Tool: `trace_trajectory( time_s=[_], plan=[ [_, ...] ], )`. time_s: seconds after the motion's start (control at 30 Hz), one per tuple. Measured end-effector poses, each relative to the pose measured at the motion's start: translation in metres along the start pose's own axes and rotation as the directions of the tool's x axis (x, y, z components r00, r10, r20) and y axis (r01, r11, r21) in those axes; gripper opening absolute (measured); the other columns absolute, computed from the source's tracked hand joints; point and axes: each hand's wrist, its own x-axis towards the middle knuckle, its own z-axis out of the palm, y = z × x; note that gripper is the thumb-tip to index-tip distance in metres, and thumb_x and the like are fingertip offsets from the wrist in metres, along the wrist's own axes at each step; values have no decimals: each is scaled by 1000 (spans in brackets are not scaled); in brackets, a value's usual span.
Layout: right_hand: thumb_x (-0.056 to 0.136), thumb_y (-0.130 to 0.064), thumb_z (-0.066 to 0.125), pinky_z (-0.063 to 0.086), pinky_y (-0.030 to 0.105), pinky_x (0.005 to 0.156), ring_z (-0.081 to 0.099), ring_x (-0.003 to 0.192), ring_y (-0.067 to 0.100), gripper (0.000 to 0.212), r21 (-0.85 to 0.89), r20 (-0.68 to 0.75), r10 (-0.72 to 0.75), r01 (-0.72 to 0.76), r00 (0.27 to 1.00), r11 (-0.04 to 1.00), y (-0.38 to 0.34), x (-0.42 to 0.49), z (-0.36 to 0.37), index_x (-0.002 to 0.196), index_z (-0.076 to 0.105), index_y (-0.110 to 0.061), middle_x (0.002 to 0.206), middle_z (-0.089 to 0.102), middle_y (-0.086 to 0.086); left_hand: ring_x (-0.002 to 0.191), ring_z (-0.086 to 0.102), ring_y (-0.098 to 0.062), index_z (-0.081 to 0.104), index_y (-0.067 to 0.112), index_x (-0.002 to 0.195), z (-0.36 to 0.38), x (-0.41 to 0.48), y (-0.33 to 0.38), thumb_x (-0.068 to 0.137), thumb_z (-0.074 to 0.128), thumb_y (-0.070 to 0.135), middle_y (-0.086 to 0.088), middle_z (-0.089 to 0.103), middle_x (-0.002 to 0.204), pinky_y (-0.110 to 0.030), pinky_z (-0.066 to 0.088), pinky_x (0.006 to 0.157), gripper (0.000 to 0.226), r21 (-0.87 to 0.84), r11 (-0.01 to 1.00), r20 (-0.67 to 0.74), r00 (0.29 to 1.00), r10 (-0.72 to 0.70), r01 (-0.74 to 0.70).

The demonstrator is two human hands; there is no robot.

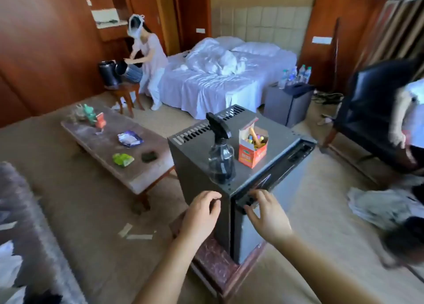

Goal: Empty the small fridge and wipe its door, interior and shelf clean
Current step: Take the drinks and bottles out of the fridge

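A small dark grey fridge (197,166) stands on a low reddish stone-topped table (213,264), its door (282,189) facing right. On its top stand a dark spray bottle (221,159) and an open orange carton (252,147) with several items in it. My left hand (200,214) rests against the fridge's near left top corner, fingers loosely curled. My right hand (267,214) has its fingertips on the upper near edge of the door, fingers spread. The fridge's interior is hidden.
A long coffee table (146,175) at the left carries a green cloth (122,159), a dark sponge (149,156) and packets. A bed, a second small fridge (288,101) with bottles, a dark armchair (367,111) and another person by a stool lie beyond. Crumpled cloth lies on the carpet at right.
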Motion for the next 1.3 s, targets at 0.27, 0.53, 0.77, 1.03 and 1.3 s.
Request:
trace_trajectory(
  time_s=[0.27, 0.53, 0.77, 1.03, 1.3],
  plan=[
    [91, -52, 50, 39, 35, 101, 41, 128, 22, 65, -281, 129, 122, -81, 984, 956, -15, -1, 18, 142, 32, -15, 137, 42, 3, 124, 55, -23, 61, 10, 129, 22, 23, -11, 79, 65, -3, -3, 60, 133, -38, 45, 103, 53, 211, 928, 208, 942, 265, -308],
    [90, -50, 53, 43, 29, 64, 56, 95, 21, 38, -158, -137, 359, -378, 923, 912, 8, -54, -13, 107, 51, -16, 104, 56, 0, 142, 32, -15, 42, 16, 146, 16, 24, -8, 94, 52, 13, 2, 40, 152, -29, 30, 113, 53, 217, 921, 253, 929, 268, -325],
    [95, -28, 53, 22, 54, 111, 29, 140, 31, 42, -238, -457, 587, -728, 668, 643, 63, -108, -41, 131, 48, -5, 140, 47, 14, 123, 55, -26, 61, 4, 128, 25, 29, -10, 84, 68, 8, -10, 61, 130, -38, 49, 98, 45, 268, 882, 252, 912, 324, -388],
    [86, -16, 63, 23, 49, 116, 28, 141, 33, 55, -283, -287, 460, -533, 841, 798, 82, -36, -29, 137, 45, -3, 148, 39, 16, 105, 65, -28, 70, 1, 109, 41, 31, -16, 75, 73, 1, -11, 69, 110, -39, 56, 87, 35, 241, 885, 78, 917, 392, -399],
    [80, -6, 65, 42, 48, 102, 51, 120, 37, 48, -105, -144, -41, 26, 989, 994, 116, 111, -24, 126, 54, 0, 130, 55, 17, 102, 61, -21, 71, 3, 99, 80, 20, 4, 79, 72, 3, -6, 67, 102, -29, 47, 95, 21, 333, 931, -288, 923, 254, -153]
  ],
)
